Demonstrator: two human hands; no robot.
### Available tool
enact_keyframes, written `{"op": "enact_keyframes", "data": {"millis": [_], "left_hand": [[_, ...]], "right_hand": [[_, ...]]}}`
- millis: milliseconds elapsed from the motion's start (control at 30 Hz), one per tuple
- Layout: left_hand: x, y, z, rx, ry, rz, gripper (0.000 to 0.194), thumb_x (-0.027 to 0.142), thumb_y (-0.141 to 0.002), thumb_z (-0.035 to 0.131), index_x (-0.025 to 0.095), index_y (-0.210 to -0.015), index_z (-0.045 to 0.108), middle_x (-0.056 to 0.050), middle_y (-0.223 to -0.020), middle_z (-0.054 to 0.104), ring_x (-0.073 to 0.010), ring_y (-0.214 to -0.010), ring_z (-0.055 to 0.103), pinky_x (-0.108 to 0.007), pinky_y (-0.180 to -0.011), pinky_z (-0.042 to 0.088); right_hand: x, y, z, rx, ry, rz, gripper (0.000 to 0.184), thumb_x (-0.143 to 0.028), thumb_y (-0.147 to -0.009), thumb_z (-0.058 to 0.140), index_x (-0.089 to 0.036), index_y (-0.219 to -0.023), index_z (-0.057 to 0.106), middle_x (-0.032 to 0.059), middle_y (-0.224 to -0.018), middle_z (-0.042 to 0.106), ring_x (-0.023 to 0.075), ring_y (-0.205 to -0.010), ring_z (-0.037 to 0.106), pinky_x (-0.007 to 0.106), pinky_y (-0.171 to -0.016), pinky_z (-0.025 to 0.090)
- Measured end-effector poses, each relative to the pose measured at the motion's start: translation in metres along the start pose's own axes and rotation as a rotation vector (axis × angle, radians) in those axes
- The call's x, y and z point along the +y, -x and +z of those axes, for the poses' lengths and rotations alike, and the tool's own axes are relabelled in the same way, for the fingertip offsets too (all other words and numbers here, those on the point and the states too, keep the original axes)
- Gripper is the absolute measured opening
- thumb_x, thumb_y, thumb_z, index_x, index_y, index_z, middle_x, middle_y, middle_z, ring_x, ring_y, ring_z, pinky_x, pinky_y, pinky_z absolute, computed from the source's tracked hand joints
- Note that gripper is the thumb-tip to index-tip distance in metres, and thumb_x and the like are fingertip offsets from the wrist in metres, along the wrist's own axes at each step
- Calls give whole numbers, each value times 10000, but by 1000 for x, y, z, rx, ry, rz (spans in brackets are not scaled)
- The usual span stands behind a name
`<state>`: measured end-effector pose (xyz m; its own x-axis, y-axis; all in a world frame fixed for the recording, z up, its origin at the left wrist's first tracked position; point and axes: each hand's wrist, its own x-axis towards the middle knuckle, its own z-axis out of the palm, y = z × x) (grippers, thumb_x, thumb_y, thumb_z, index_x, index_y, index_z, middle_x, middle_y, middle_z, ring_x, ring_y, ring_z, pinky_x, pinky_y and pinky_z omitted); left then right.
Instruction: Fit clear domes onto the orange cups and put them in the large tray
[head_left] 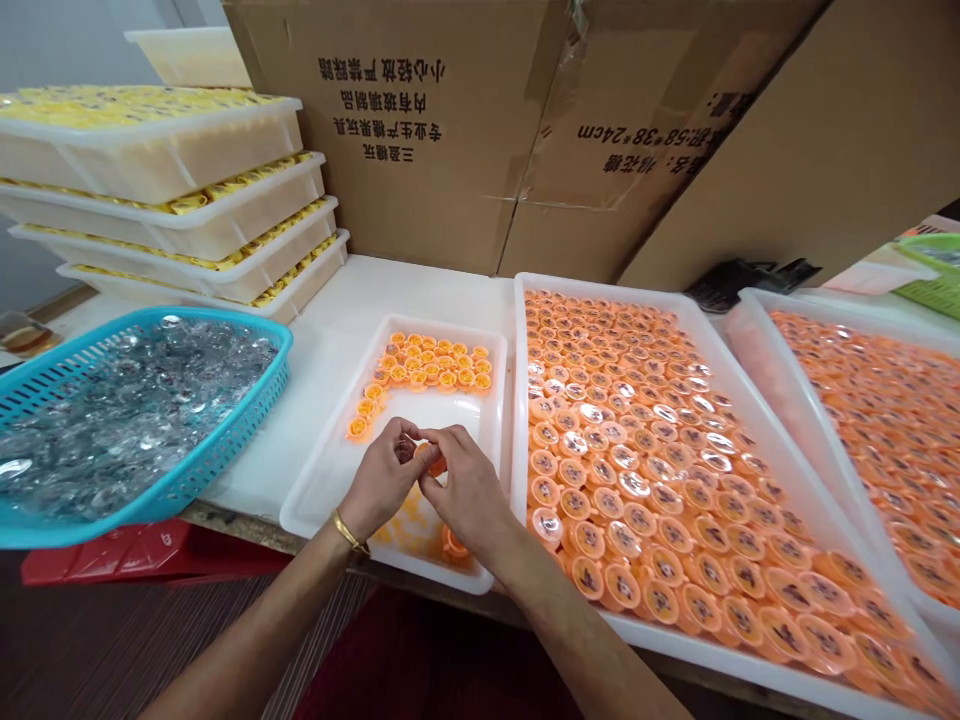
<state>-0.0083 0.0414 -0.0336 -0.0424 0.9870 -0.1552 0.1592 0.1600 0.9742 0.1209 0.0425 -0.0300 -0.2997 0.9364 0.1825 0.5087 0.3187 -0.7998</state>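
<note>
Over the small white tray (pixel 337 470), my left hand (pixel 382 478) and my right hand (pixel 466 488) meet with their fingertips together. My right hand pinches a small orange cup (pixel 431 461), mostly covered by fingers. Under the curled fingers of my left hand shows a small round clear piece with dark print (pixel 406 450); its edges are partly hidden. Rows of small orange cups with yellow-orange contents (pixel 431 362) stand at the tray's far end. More orange cups, partly behind my right hand, lie at the near end.
To the left sits a blue basket (pixel 279 372) of clear plastic pieces. Behind it rises a stack of white trays (pixel 255 130) with yellow-wrapped items. On the right, a large white tray (pixel 520 400) holds many covered orange cups, beside another such tray (pixel 787 370). Cardboard boxes (pixel 450 200) stand behind.
</note>
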Motion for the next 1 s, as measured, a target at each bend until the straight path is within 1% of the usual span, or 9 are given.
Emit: {"op": "enact_keyframes", "data": {"millis": [67,233,400,500,633,733,833,933,1000], "left_hand": [[-1,0,7,-7,1,2,279,413,-721,664,182,-771,515,56,-587,507,-81,-502,453,-201,-471,339],[0,3,11,-122,160,-103,295,472,-771,587,190,-738,505,94,-452,400,-56,-369,325,-182,-377,257],[-3,5,-1,-85,3,-135,149,331,-791,526,186,-780,557,69,-503,451,-58,-383,383,-159,-358,273],[-6,8,-8,-132,-156,-185,164,281,-781,483,181,-856,589,38,-597,499,-75,-406,457,-162,-332,329],[0,13,-11,-207,-228,-187,303,309,-814,431,190,-1063,557,-33,-820,550,-151,-592,628,-196,-344,434],[10,13,-11,-161,-257,-118,352,321,-842,431,233,-1181,464,-24,-862,584,-108,-501,600,-176,-352,391],[17,11,-14,-118,-80,-111,268,325,-853,457,206,-1093,458,-9,-825,610,-50,-406,492,-170,-377,325],[19,10,-18,-190,226,-200,229,303,-821,527,172,-1007,506,-39,-865,615,-86,-571,556,-186,-461,371],[19,11,-21,-225,314,-216,242,277,-792,567,155,-999,547,-58,-890,609,-122,-693,588,-213,-539,419]], "right_hand": [[2,4,-4,5,-32,25,338,-76,-736,559,-216,-1043,575,42,-973,573,178,-894,575,333,-834,487],[8,11,-14,2,-126,77,275,-137,-763,584,-233,-1020,599,33,-966,586,159,-832,584,337,-796,509],[7,11,-16,86,-110,58,356,-91,-751,561,-245,-1070,580,48,-1025,574,176,-891,584,376,-864,497],[6,10,-17,137,-115,79,367,-85,-745,557,-236,-1079,579,51,-1015,569,176,-881,581,372,-848,515],[5,11,-18,163,-229,120,326,-119,-761,549,-246,-1058,588,47,-1064,554,157,-865,585,352,-816,544],[4,10,-19,136,-395,235,280,-196,-772,573,-236,-1048,590,47,-1092,562,152,-871,590,337,-784,564],[3,9,-21,37,-618,357,308,-253,-761,599,-224,-1067,575,29,-1012,591,143,-838,588,342,-759,588],[1,8,-21,-11,-768,401,320,-264,-740,629,-213,-1052,578,8,-940,584,124,-792,572,338,-740,601],[1,7,-22,-7,-802,407,320,-265,-731,646,-208,-1040,588,1,-912,577,116,-773,560,334,-740,600]]}}
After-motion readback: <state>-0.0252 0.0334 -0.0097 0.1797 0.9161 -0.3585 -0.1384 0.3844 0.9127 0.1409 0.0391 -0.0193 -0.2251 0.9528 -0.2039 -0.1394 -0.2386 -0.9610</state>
